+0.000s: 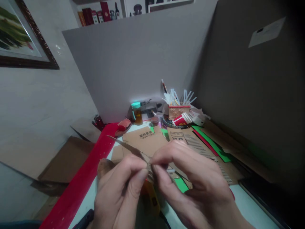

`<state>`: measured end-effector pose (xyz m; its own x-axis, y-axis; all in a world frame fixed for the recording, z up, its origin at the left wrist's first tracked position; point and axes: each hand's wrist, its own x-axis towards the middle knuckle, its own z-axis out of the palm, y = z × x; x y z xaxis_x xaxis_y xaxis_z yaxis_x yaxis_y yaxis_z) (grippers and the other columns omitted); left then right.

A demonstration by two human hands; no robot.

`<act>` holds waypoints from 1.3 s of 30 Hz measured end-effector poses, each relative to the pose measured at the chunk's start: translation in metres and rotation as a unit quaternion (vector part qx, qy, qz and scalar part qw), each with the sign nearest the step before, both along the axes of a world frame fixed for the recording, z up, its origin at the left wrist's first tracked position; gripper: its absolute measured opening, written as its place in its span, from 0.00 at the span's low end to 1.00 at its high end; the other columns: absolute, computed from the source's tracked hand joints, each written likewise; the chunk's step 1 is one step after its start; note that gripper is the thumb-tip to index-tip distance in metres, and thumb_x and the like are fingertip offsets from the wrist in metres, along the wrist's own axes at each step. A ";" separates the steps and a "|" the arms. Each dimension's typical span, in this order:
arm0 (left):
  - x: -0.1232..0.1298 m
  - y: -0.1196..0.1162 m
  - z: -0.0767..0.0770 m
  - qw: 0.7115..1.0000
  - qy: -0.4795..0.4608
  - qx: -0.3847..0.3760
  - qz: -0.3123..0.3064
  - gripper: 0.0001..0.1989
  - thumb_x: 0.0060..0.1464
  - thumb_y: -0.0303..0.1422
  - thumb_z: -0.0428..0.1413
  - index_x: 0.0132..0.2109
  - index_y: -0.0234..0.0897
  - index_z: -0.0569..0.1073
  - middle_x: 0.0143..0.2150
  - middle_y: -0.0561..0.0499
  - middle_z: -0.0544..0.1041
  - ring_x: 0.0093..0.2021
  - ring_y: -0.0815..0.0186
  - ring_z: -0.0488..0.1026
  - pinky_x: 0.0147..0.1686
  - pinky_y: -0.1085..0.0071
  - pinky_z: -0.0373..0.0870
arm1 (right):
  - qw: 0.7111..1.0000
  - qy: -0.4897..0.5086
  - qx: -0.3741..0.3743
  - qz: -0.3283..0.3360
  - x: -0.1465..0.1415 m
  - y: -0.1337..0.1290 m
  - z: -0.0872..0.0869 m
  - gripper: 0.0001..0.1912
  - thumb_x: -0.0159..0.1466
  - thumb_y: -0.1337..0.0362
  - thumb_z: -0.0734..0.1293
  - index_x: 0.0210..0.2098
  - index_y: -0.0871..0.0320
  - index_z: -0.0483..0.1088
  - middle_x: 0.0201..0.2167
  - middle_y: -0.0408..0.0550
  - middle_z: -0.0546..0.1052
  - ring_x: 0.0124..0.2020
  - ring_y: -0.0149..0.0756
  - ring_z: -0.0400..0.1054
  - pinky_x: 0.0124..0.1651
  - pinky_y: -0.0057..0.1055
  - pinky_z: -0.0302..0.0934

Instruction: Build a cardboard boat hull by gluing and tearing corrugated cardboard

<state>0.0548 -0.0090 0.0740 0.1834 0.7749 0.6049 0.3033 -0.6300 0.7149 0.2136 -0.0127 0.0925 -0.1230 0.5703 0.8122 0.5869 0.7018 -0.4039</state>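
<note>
My left hand (121,190) and my right hand (190,178) meet low in the middle of the head view. Between them is a thin piece of cardboard (133,149), its pointed end reaching up and to the left. Thumb and forefinger of each hand pinch it, and the fingertips nearly touch. The part between my fingers is largely hidden. Below my hands lies a yellow-handled tool (152,198), partly covered, so its kind is unclear.
Printed cardboard sheets (135,140) and green paper (221,151) cover the table. Behind them stand a teal-capped bottle (137,114), a box of white strips (179,112) and tipped red paper cups (181,119). A red strip (95,165) runs along the left edge; a dark flat object (262,203) lies right.
</note>
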 end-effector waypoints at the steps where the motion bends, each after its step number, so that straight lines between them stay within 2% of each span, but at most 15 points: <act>1: 0.001 0.000 0.000 1.000 -0.002 0.004 -0.001 0.12 0.64 0.26 0.51 0.40 0.51 0.74 0.27 0.60 0.68 0.32 0.72 0.71 0.30 0.76 0.62 | 1.000 0.007 -0.012 0.007 0.000 0.000 0.000 0.08 0.67 0.62 0.63 0.34 0.55 0.73 0.26 0.46 0.74 0.30 0.38 0.70 0.34 0.34 0.66; 7: 0.004 -0.002 0.002 1.000 -0.025 0.014 0.011 0.13 0.63 0.24 0.50 0.38 0.49 0.73 0.30 0.59 0.70 0.34 0.71 0.71 0.30 0.77 0.63 | 0.993 0.041 -0.092 0.068 0.004 -0.004 -0.003 0.05 0.67 0.70 0.65 0.36 0.55 0.70 0.31 0.41 0.73 0.33 0.31 0.69 0.39 0.29 0.63; 14: -0.001 0.001 0.004 0.999 0.016 0.015 -0.049 0.10 0.64 0.26 0.50 0.35 0.46 0.67 0.29 0.58 0.67 0.29 0.70 0.67 0.38 0.74 0.65 | 0.991 0.050 -0.092 0.086 0.002 -0.006 -0.003 0.08 0.69 0.73 0.61 0.34 0.57 0.67 0.31 0.41 0.68 0.33 0.28 0.65 0.38 0.26 0.60; 21: 0.000 0.001 0.002 0.998 0.009 0.013 -0.065 0.11 0.65 0.25 0.50 0.35 0.46 0.66 0.30 0.59 0.69 0.29 0.71 0.68 0.36 0.74 0.66 | 0.990 0.081 -0.084 0.074 0.000 -0.004 -0.007 0.08 0.68 0.72 0.62 0.33 0.57 0.64 0.29 0.38 0.67 0.31 0.24 0.64 0.34 0.22 0.59; 25: -0.001 0.003 0.001 0.998 0.028 0.032 -0.050 0.10 0.64 0.25 0.51 0.36 0.46 0.67 0.30 0.60 0.71 0.30 0.71 0.69 0.40 0.73 0.65 | 0.993 0.062 -0.071 0.070 0.000 -0.004 -0.011 0.07 0.67 0.73 0.62 0.33 0.57 0.63 0.30 0.39 0.67 0.32 0.25 0.64 0.35 0.24 0.59; 33: 0.001 -0.002 0.001 0.999 0.018 0.030 -0.013 0.11 0.63 0.24 0.51 0.37 0.48 0.68 0.33 0.61 0.74 0.32 0.72 0.72 0.40 0.76 0.67 | 0.993 0.079 -0.059 0.058 -0.004 -0.003 -0.014 0.07 0.67 0.73 0.61 0.35 0.57 0.63 0.30 0.39 0.68 0.33 0.25 0.65 0.36 0.24 0.60; 39: 0.002 -0.007 -0.004 0.999 0.011 0.030 0.031 0.11 0.64 0.26 0.50 0.37 0.49 0.68 0.34 0.59 0.75 0.34 0.68 0.72 0.38 0.73 0.68 | 0.989 0.107 -0.076 0.060 -0.005 -0.005 -0.015 0.07 0.68 0.72 0.61 0.34 0.56 0.63 0.30 0.39 0.67 0.31 0.26 0.64 0.35 0.25 0.60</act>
